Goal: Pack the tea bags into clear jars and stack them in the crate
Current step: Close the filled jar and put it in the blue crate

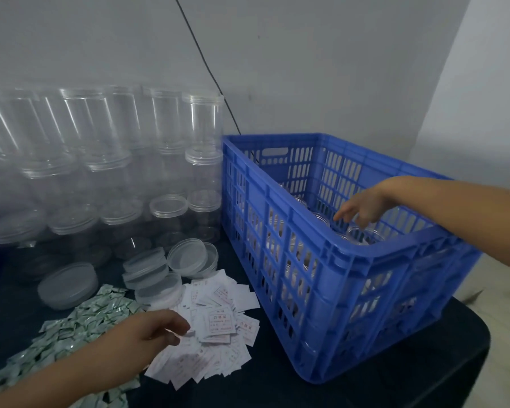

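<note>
While reaching into the blue crate [330, 260] among filled jars [362, 235] — stacking step, it seems.
Right hand [362, 209] loose-fingered, gripping nothing; left hand [156, 326] curled over the paper slips [218, 316], grip uncertain. Tea bags [80, 325] heaped on the worktop [277, 387]; empty jars [106, 160] behind. Next, likely: fetch slip and jar. Slips printed red — 合格证.

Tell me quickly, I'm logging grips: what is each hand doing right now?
Left hand: open, loosely curled over the paper slips, holding nothing.
Right hand: open, reaching into the blue crate, holding nothing.
</note>
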`<action>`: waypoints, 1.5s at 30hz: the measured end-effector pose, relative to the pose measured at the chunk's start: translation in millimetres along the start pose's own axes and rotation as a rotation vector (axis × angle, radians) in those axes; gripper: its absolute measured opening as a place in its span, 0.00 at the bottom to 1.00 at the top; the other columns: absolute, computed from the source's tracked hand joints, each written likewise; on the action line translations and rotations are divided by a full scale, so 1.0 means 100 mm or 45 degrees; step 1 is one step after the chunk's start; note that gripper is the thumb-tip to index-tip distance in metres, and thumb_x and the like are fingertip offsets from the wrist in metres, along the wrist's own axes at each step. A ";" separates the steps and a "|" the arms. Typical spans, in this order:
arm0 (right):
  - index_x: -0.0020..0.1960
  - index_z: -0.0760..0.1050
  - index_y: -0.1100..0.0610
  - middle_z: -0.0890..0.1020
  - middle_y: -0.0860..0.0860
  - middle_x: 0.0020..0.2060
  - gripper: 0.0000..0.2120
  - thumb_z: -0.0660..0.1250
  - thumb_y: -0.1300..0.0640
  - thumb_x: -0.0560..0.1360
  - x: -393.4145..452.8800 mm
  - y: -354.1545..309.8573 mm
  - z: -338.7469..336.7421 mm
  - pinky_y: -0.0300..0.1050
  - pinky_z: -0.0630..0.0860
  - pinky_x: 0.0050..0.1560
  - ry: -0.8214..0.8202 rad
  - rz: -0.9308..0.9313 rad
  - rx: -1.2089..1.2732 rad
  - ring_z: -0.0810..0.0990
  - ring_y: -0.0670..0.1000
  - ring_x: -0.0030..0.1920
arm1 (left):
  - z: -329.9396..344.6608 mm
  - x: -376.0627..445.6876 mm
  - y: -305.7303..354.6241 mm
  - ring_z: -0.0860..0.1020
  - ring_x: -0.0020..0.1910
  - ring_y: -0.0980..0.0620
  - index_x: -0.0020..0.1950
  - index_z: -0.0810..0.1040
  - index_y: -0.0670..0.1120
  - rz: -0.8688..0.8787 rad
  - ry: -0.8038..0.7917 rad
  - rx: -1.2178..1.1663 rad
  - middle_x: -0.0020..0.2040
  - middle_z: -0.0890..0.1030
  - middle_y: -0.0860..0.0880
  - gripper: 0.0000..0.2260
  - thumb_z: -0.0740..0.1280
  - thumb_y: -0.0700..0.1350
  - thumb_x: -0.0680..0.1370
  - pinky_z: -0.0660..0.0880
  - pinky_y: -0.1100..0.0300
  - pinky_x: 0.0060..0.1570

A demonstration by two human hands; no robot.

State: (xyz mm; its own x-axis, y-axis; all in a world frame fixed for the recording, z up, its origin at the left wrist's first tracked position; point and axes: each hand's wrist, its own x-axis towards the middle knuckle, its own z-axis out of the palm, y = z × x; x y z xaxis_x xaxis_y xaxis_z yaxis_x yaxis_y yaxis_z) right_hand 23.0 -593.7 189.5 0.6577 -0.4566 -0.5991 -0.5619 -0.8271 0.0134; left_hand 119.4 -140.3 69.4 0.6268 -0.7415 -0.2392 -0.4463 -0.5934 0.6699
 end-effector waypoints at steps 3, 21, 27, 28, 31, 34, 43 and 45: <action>0.76 0.64 0.50 0.71 0.53 0.72 0.24 0.61 0.64 0.82 -0.13 -0.04 -0.13 0.53 0.73 0.66 0.078 -0.036 0.163 0.69 0.55 0.72 | -0.03 -0.04 0.00 0.81 0.50 0.60 0.52 0.79 0.59 -0.003 -0.011 0.021 0.51 0.83 0.61 0.11 0.63 0.43 0.80 0.78 0.59 0.54; 0.53 0.79 0.55 0.83 0.49 0.42 0.06 0.69 0.54 0.78 -1.35 -2.80 -0.92 0.38 0.75 0.36 1.037 -0.877 0.221 0.81 0.46 0.40 | -0.53 -0.46 -0.12 0.79 0.49 0.67 0.52 0.77 0.58 -0.005 0.245 -0.038 0.51 0.81 0.60 0.10 0.62 0.42 0.81 0.76 0.63 0.55; 0.68 0.71 0.56 0.76 0.54 0.63 0.26 0.71 0.46 0.74 -0.92 -3.81 -0.81 0.41 0.68 0.51 1.205 -0.953 0.482 0.75 0.54 0.61 | -0.81 -0.79 -0.42 0.80 0.49 0.64 0.53 0.78 0.55 -0.100 0.453 -0.217 0.51 0.82 0.57 0.10 0.62 0.40 0.81 0.77 0.65 0.53; 0.71 0.67 0.55 0.72 0.54 0.66 0.31 0.71 0.44 0.74 -0.82 -3.93 -0.81 0.41 0.67 0.52 1.205 -0.956 0.552 0.74 0.55 0.63 | -0.84 -0.83 -0.47 0.81 0.49 0.62 0.54 0.79 0.54 -0.116 0.480 -0.248 0.51 0.82 0.56 0.10 0.62 0.40 0.81 0.77 0.63 0.53; 0.76 0.58 0.51 0.65 0.56 0.70 0.41 0.73 0.40 0.71 -0.52 -4.22 -0.86 0.46 0.68 0.57 1.223 -0.911 0.665 0.68 0.58 0.69 | -0.88 -0.86 -0.59 0.81 0.48 0.63 0.54 0.79 0.52 -0.170 0.530 -0.323 0.51 0.82 0.55 0.11 0.61 0.39 0.81 0.77 0.61 0.54; 0.76 0.57 0.51 0.63 0.56 0.71 0.44 0.73 0.37 0.69 -0.31 -4.40 -0.97 0.51 0.67 0.65 1.275 -0.838 0.725 0.63 0.59 0.71 | -0.91 -0.86 -0.69 0.80 0.47 0.64 0.52 0.79 0.51 -0.210 0.568 -0.373 0.49 0.82 0.54 0.10 0.60 0.39 0.81 0.77 0.60 0.56; 0.69 0.65 0.58 0.69 0.56 0.66 0.40 0.75 0.36 0.67 -0.02 -4.57 -1.29 0.46 0.69 0.53 1.240 -0.711 0.858 0.72 0.57 0.64 | -0.94 -0.85 -0.86 0.80 0.41 0.63 0.49 0.77 0.58 -0.222 0.542 -0.306 0.46 0.82 0.57 0.12 0.59 0.42 0.82 0.76 0.67 0.40; 0.69 0.65 0.59 0.71 0.56 0.66 0.42 0.76 0.37 0.66 0.00 -4.56 -1.31 0.45 0.67 0.49 1.240 -0.722 0.879 0.74 0.57 0.62 | -0.92 -0.84 -0.85 0.79 0.39 0.66 0.48 0.77 0.59 -0.205 0.531 -0.282 0.46 0.82 0.57 0.12 0.59 0.42 0.82 0.74 0.70 0.36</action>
State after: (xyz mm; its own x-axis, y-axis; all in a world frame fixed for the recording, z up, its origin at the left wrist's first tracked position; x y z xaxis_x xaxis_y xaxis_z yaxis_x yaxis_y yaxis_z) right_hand 344.9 -259.9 288.5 0.8111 -0.3917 0.4343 -0.0384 -0.7766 -0.6288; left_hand 163.7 1.0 96.9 0.8988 -0.4310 -0.0806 -0.2050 -0.5756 0.7916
